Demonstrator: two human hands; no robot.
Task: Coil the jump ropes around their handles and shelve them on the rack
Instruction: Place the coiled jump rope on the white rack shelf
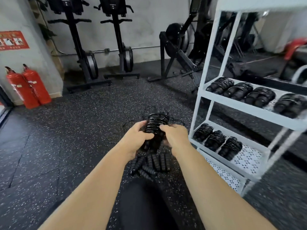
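Forearms (99,181) outstretched, converging; left hand (136,139), right hand (175,138) — both apparently gripping coiled jump rope (157,122), fingers curled.

Single head-worn wide-angle view, facing forward and down.

The camera sits above and behind the forearms (99,180), which run in from the bottom edge and meet at mid-frame. There the left grip (137,136) and right grip (174,138) hold a coiled jump rope (157,123) close below the lens. Past them the view crosses the speckled floor (74,130) to the wall (146,30) along the top of the frame, well away. The white rack (232,103) stands near at the right edge, seen from its front corner, its posts leaning with the lens's spread and its right side blurred. Two red fire extinguishers (28,87) stand at the left edge. A dark-clad leg (141,205) lies at bottom centre, directly under the camera.
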